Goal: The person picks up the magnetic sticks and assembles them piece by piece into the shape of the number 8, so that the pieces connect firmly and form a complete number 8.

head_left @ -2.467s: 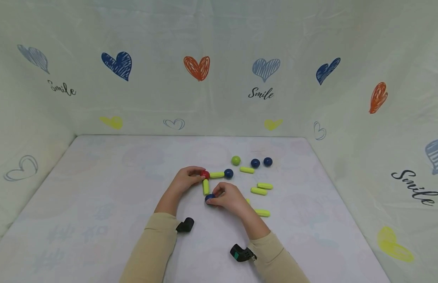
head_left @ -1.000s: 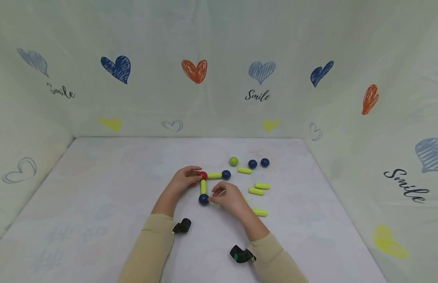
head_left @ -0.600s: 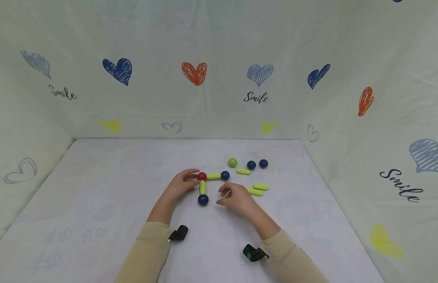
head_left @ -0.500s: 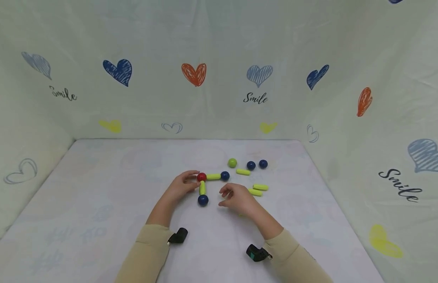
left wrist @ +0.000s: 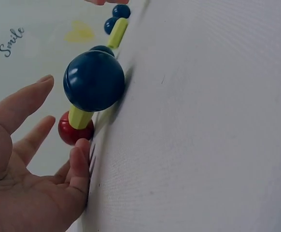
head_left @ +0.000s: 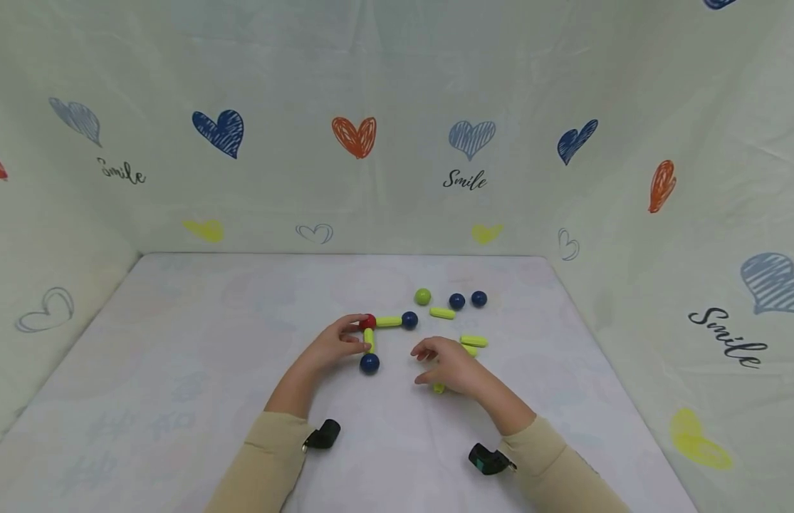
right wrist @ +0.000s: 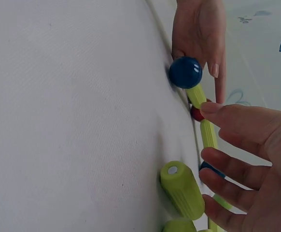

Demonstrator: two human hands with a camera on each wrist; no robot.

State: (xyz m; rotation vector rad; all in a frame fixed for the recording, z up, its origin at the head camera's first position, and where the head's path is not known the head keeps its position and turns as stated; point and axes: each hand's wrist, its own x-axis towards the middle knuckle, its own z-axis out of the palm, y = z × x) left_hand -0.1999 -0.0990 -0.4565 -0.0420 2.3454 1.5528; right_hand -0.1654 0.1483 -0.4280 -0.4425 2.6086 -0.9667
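Heart-printed sheeting [head_left: 409, 78] backs the worktop [head_left: 198, 356] along its far edge; the left hand [head_left: 329, 347] spreads by the red ball [head_left: 367, 322], the right hand [head_left: 454, 365] spreads near rods [head_left: 473, 341].

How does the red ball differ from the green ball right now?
The red ball has two yellow-green sticks meeting at it; the green ball has no stick against it. The red ball is at the fingers of the left hand, while the green ball lies well apart from that hand. Both are round and rest on the table.
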